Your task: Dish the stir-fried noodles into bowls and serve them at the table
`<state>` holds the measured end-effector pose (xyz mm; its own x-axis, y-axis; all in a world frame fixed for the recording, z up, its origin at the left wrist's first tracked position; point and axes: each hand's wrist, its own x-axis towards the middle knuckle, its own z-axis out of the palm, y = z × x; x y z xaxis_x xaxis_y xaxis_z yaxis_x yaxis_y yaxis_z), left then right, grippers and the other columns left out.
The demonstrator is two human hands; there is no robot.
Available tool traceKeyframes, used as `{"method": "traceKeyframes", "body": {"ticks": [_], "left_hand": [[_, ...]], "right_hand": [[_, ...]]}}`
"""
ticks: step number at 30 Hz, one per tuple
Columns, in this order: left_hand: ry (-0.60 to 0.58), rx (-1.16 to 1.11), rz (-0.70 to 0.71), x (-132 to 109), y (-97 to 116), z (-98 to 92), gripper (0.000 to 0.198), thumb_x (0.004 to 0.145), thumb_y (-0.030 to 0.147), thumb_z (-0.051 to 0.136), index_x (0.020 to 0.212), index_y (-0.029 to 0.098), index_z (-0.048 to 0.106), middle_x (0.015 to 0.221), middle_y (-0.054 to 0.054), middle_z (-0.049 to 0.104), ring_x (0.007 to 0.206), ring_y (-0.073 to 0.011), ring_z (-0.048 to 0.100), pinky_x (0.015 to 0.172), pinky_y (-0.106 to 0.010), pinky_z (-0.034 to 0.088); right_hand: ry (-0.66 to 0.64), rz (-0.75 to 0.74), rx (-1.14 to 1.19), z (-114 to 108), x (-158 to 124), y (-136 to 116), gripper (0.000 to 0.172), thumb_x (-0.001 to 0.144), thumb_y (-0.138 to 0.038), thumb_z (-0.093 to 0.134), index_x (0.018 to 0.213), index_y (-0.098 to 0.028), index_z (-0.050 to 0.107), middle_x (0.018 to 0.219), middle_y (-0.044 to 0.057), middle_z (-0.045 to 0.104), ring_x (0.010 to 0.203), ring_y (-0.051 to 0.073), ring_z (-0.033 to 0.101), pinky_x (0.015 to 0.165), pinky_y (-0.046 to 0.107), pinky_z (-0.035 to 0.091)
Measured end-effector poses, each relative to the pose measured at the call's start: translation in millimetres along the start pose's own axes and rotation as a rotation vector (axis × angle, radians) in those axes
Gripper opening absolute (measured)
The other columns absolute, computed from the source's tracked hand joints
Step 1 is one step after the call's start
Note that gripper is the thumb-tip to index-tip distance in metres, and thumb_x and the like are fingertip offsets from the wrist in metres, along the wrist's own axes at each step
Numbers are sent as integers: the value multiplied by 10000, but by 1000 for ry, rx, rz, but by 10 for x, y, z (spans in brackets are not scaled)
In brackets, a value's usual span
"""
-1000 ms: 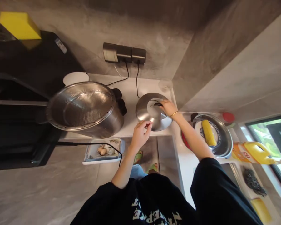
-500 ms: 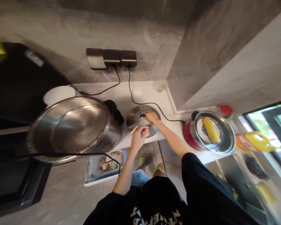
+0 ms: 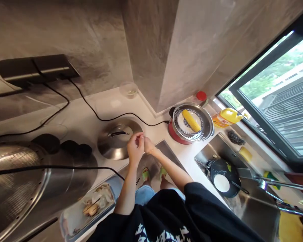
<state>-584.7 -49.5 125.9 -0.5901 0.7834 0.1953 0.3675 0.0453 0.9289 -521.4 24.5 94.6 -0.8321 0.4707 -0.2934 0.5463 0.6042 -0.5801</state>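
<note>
Together in front of my body, my left hand [image 3: 135,148] and my right hand [image 3: 147,145] meet just right of a round steel lid [image 3: 116,148] with a black handle, lying on the white counter [image 3: 151,132]. The fingers of my left hand are curled; whatever they may hold is too small to make out. My right hand is partly hidden behind the left, its fingers hard to see. To the right, a yellow corn cob [image 3: 191,121] lies on a patterned plate inside a steel steamer [image 3: 208,125] on a red base [image 3: 175,134].
At the left is a large steel pot [image 3: 73,174]. Below it sits a bin [image 3: 108,191] with food scraps. A black cable crosses the counter. On the right are a yellow oil bottle [image 3: 227,117], a sink [image 3: 259,205] holding a black pan [image 3: 223,173], and an open window [image 3: 275,84].
The view has swung right, showing more of the sink and window. My right hand has let go of the lid's handle and come beside my left hand.
</note>
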Motion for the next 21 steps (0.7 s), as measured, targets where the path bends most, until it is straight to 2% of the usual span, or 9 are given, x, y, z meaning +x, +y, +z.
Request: {"method": "traceKeyframes", "body": {"ticks": [2,5,8,10,13,15,18,21], "left_hand": [[61,-42,2,20,22,205,224,903,326,481,982,183,633,982,-70,689,877,-165,635,775,-270,488],[142,-94,10,48,96,465,195,898,296,493,948,182,645,934,-65,698,829,-157,632,729,-259,480],[197,-137,11,101,202,601,174,895,258,500,936,180,650,925,-66,703,811,-152,632,715,-257,475],[244,-151,11,125,253,604,164,892,245,506,935,181,650,923,-65,703,808,-151,634,711,-256,474],[316,-151,-8,96,251,482,169,896,246,506,957,187,652,937,-61,703,811,-149,635,711,-255,472],[374,-141,-42,51,193,329,176,898,255,505,966,190,654,931,-55,704,803,-148,633,717,-256,470],[474,-129,-107,13,47,31,181,896,275,511,957,188,658,915,-54,704,803,-153,630,717,-260,466],[541,-124,-170,47,-133,-283,189,895,286,508,950,183,657,901,-57,703,804,-160,631,694,-257,464]], "right_hand": [[210,32,247,81,-369,251,380,907,-268,367,1174,-200,628,1056,-10,730,920,180,653,762,248,514],[345,30,477,112,-698,587,372,869,-302,429,1106,-133,661,981,82,733,801,179,663,683,267,520],[406,-20,605,-41,-685,744,365,854,-341,469,1077,-134,670,930,94,726,757,172,646,627,257,503],[399,-84,573,-198,-544,706,367,862,-326,462,1113,-141,656,957,96,714,761,167,634,612,250,494],[367,-204,426,-434,-199,476,400,871,-267,446,1213,-148,616,1013,106,686,760,161,618,633,256,499],[327,-272,255,-579,147,242,467,882,-226,435,1333,-162,537,1043,109,662,796,164,618,702,269,508],[262,-278,-117,-771,880,-188,583,923,-200,401,1499,-216,308,1059,108,639,869,189,628,803,301,492],[193,-200,-456,-915,1782,-641,715,938,-203,426,1546,-273,56,1118,130,628,922,227,642,808,329,480]]}}
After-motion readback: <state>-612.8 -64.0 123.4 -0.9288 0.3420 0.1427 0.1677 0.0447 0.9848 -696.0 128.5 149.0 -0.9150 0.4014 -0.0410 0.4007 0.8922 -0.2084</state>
